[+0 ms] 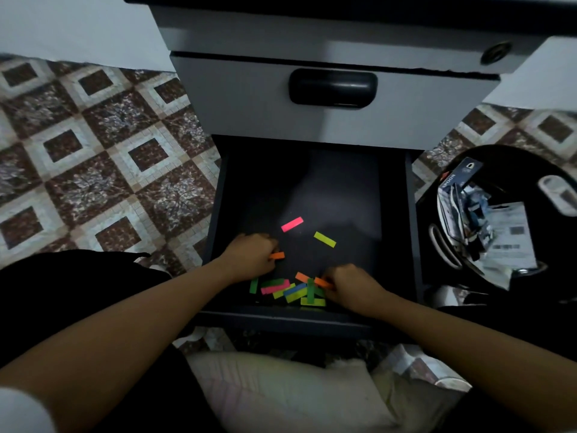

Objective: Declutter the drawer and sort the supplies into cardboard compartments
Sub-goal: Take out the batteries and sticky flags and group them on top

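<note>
A pale cushion (281, 389) lies nearest, on the floor between the two bare forearms. Just behind it is the front wall of the open drawer (281, 318), which is dark inside.

Against this front wall lies a pile of coloured strips (293, 290), green, pink, yellow and blue, some of them over each other. The right hand (352, 285) is at the right edge of the pile. Its fingers are curled and pinch an orange strip (323, 282) that touches the pile. The left hand (253, 257) is a little farther in, on the left side of the drawer. Its fingers are also curled and pinch a second orange strip (277, 255), which is apart from the pile.

Farther in, two strips lie alone on the drawer bottom: a pink strip (292, 224) and, to the right of it, a yellow-green strip (324, 239). They do not touch each other.

To the right of the drawer, on the floor, stands a black container (530, 164). In it are a dark packet (462, 176) and a white paper with a barcode (509, 242).

Behind the open drawer is a closed grey drawer front with a black handle (333, 88). To the left lies the patterned tile floor (93, 151).
</note>
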{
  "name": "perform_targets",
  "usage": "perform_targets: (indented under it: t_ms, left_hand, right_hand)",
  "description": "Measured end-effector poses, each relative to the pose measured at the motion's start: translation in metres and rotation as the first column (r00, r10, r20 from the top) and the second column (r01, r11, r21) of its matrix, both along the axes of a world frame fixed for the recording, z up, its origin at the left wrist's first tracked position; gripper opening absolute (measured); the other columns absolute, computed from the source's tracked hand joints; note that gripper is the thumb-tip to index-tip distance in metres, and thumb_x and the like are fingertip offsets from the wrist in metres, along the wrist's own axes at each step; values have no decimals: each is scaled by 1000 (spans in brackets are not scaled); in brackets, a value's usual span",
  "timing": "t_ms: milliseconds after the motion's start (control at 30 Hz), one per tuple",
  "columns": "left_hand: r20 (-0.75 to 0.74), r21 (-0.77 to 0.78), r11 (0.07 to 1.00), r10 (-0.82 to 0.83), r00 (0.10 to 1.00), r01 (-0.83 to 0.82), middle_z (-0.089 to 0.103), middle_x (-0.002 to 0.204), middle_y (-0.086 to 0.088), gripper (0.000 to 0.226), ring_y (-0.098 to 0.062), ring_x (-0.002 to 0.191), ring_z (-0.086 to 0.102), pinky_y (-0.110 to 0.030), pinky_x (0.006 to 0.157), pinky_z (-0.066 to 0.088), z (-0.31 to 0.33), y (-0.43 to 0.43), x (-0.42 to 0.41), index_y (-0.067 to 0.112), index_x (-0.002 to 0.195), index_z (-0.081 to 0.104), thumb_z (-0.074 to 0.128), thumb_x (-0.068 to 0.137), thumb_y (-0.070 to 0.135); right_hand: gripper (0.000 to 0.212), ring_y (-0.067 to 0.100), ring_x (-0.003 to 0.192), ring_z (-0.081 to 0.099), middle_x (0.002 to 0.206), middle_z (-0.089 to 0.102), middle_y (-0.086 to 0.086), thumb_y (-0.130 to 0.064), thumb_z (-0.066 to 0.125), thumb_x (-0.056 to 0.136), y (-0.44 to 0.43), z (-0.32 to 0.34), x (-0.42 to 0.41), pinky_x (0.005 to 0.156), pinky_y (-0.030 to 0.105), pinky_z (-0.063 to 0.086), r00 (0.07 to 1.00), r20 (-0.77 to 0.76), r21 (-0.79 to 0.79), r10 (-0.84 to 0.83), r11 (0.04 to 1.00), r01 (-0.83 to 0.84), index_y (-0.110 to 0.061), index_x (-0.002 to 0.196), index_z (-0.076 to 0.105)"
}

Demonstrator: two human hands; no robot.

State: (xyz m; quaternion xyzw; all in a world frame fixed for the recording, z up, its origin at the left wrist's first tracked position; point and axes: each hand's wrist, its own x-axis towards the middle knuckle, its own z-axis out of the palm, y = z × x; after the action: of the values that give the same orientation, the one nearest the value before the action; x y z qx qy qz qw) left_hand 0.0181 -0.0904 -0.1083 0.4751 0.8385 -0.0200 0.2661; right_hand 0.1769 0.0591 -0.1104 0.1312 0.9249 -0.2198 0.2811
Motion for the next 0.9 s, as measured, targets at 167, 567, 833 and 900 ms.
perform_targets:
  t_ms: [167,567,833,900]
  left_hand:
    - [-1,7,1000,-3,1000,3,56,114,-6,27,-23,105,56,-31,81,41,1,1,1,14,112,58,50,89,27]
    - [-7,29,1000,-1,1000,1,56,113,-6,23,-23,105,57,-30,80,42,3,0,2,15,107,58,51,88,26]
    - [8,30,999,14,1000,-14,56,114,-7,25,-25,106,56,-31,83,42,1,0,1,14,108,58,52,88,27]
    - [10,27,1000,10,1000,-10,56,114,-7,25,-24,106,56,-32,83,42,1,0,1,15,109,58,51,88,27]
  right_hand:
    - [23,30,97,61,104,64,12,-30,56,87,3,3,-10,78,32,46,999,-28,49,-21,999,22,-11,99,61]
    - [28,31,106,55,115,55,12,-29,54,91,-17,-6,-37,80,34,44,984,-168,33,57,998,-52,-8,109,55]
    - [26,30,106,54,113,54,11,-28,50,93,-18,-15,-36,79,35,44,984,-160,29,76,997,-72,-8,109,54]
    - [26,29,103,55,110,56,11,-31,49,94,-16,-16,-37,76,35,43,981,-191,22,32,999,-28,-8,105,55]
